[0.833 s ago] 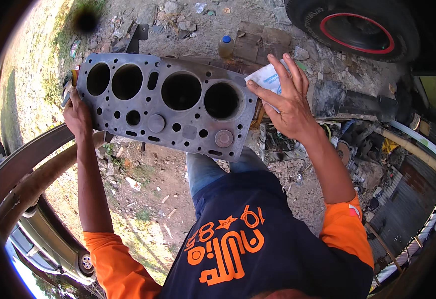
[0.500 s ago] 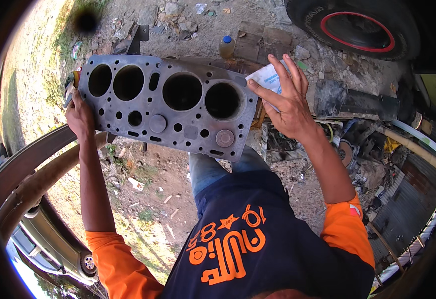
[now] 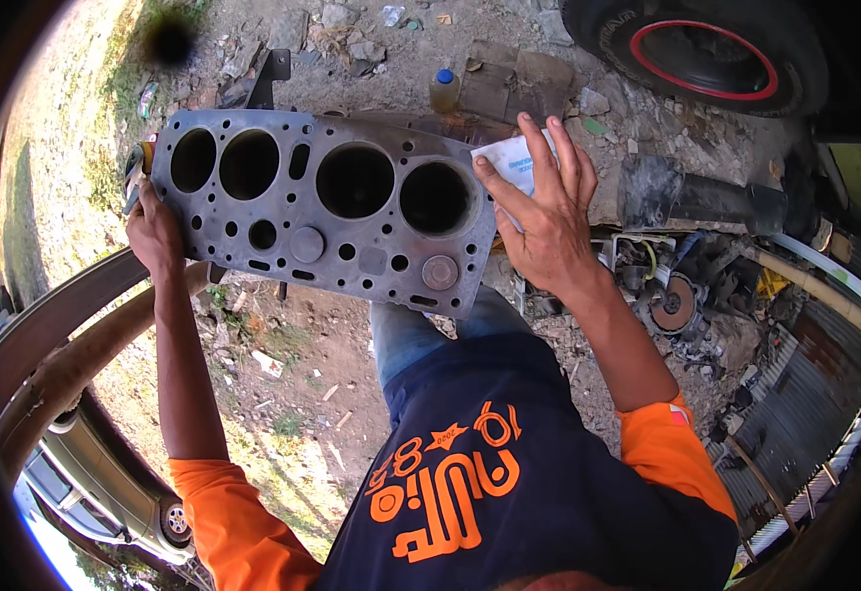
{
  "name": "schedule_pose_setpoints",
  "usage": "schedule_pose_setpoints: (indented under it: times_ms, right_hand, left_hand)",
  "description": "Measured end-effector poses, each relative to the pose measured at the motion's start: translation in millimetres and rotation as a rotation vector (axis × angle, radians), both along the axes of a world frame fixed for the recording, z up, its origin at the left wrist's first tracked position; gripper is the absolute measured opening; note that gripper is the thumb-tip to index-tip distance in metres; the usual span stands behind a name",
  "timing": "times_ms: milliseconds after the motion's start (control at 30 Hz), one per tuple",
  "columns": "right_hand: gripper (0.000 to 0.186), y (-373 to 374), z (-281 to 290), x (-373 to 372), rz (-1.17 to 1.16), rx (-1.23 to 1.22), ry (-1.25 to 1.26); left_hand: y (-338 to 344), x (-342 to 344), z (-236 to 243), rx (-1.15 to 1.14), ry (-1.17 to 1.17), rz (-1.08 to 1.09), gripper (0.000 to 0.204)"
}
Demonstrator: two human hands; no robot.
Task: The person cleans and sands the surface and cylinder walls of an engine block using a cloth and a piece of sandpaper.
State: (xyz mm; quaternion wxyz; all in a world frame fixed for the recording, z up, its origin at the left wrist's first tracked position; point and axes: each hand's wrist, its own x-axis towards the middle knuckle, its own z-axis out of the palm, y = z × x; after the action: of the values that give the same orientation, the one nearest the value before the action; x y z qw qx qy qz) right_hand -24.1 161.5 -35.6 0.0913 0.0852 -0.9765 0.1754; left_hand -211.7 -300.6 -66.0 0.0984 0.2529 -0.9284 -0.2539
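A grey metal engine block [image 3: 371,256], with four large bores and smaller holes, lies across the upper middle, its flat face up. At its left end my left hand [image 3: 155,236] is closed round a small grey and yellow object [image 3: 137,164], touching the block's edge. My right hand [image 3: 548,236] is over the block's right corner, holding a white sheet with blue printing [image 3: 499,163]; its index finger lies on the sheet and the other fingers stretch over and beyond it. Some fingertips of my left hand are hidden.
A bottle with a blue cap [image 3: 444,94] stands behind the block. A red-rimmed tyre [image 3: 703,103] is at upper right, greasy metal parts [image 3: 671,300] at right. Curved beams [image 3: 66,320] run at left; beyond them stands a car [image 3: 115,488]. Rubble litters the ground.
My right hand and the white sheet have moved a little down and to the left along the block's corner. My left hand has barely moved.
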Motion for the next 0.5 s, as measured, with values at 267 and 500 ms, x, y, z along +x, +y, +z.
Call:
schedule_pose_setpoints:
  times_ms: [267, 500]
  right_hand:
    - [0.05, -11, 1, -3, -0.082, 0.04, -0.001]
    - [0.051, -8, 1, -18, -0.094, -0.006, 0.002]
  left_hand:
    - [-12, -3, -8, -0.003, 0.011, 0.0, 0.072]
    - [-6, -4, -2, 0.05, -0.045, -0.006, 0.072]
